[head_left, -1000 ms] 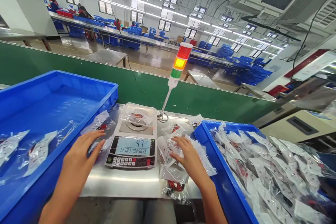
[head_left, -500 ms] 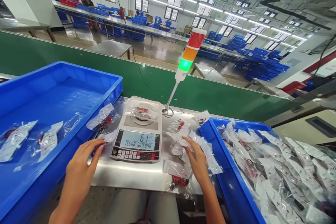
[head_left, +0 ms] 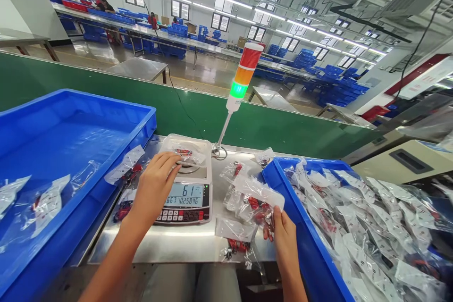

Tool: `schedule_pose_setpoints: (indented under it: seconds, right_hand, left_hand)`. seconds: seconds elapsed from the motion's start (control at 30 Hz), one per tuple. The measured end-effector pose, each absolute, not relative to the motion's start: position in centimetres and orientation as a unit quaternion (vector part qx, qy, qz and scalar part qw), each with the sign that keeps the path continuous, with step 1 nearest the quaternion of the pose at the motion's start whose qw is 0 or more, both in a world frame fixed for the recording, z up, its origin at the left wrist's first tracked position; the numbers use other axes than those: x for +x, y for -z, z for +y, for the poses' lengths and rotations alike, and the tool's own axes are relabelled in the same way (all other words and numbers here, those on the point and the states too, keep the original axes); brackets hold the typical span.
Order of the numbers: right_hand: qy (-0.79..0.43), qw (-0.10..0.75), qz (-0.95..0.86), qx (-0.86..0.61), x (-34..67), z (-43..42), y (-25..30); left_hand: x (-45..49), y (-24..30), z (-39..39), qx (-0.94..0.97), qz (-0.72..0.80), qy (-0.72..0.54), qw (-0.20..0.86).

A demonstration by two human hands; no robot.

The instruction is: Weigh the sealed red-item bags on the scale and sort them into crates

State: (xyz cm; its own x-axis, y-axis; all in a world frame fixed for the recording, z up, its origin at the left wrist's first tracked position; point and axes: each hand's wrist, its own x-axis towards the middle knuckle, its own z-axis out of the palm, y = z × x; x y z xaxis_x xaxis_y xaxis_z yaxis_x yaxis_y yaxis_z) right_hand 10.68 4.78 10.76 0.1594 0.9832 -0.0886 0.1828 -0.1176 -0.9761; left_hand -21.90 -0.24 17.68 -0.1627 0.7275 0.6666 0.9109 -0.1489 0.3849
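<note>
My left hand (head_left: 155,186) reaches over the digital scale (head_left: 207,174), covering part of its display. Its fingers are slightly bent, with a gap to the thumb, and the fingertips are at the edge of a clear plastic bag (head_left: 193,152) with red contents lying on the pan. Whether they touch that bag I cannot tell. My right hand (head_left: 286,236) pinches the right end of a clear bag with a white top (head_left: 260,191) and red and black contents. Another such bag (head_left: 236,231) lies just left of it at the table's front edge.
A blue bin (head_left: 141,127) on the left holds a few bags. On the right, another blue bin (head_left: 304,226) is heaped with them. Several bags lie beside the scale. Behind it stands a signal light (head_left: 244,75), lit green, before a green barrier (head_left: 191,104).
My left hand has moved from the bags left of the scale up to its pan. My right hand has taken hold of a bag and shifted right and down. The view has turned slightly right.
</note>
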Motion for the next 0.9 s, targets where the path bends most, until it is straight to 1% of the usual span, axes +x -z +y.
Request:
schedule_pose_setpoints:
  seconds: [0.07, 0.13, 0.23, 0.3, 0.37, 0.47, 0.6, 0.67, 0.77, 0.9]
  right_hand:
    - [-0.434, 0.467, -0.479, -0.603, 10.7, 4.5, -10.9]
    - [-0.433, 0.469, -0.490, -0.594, 10.5, 4.6, -11.4]
    - [-0.423, 0.476, -0.514, -0.574, 9.3, 5.5, -12.6]
    - [-0.404, 0.490, -0.539, -0.554, 7.9, 6.9, -13.7]
    - [-0.382, 0.507, -0.561, -0.531, 5.7, 8.8, -14.9]
    - [-0.376, 0.497, -0.605, -0.495, 1.2, 12.1, -16.4]
    - [-0.385, 0.405, -0.701, -0.442, -4.2, 14.6, -17.2]
    - [-0.376, 0.386, -0.719, -0.439, -5.2, 14.7, -16.8]
    - [-0.353, 0.384, -0.716, -0.464, -4.2, 14.2, -15.8]
    - [-0.327, 0.367, -0.710, -0.504, -0.1, 12.9, -14.2]
  left_hand:
    - [-21.9, -17.3, 0.9, -0.658, -0.643, 0.381, 0.090]
    - [-22.0, -17.0, 2.4, -0.671, -0.646, 0.361, 0.045]
    - [-22.4, -17.0, 5.1, -0.660, -0.650, 0.377, -0.010]
    - [-22.9, -17.6, 6.4, -0.629, -0.661, 0.409, -0.010]
    - [-23.8, -18.9, 6.7, -0.575, -0.680, 0.454, 0.016]
    - [-25.6, -21.4, 5.0, -0.476, -0.703, 0.524, 0.073]
    - [-27.2, -23.8, 0.1, -0.377, -0.713, 0.578, 0.126]
    - [-27.3, -24.3, -2.4, -0.348, -0.712, 0.600, 0.111]
    - [-26.6, -24.0, -5.2, -0.321, -0.708, 0.626, 0.067]
    - [-25.7, -22.1, -7.8, -0.311, -0.732, 0.606, 0.005]
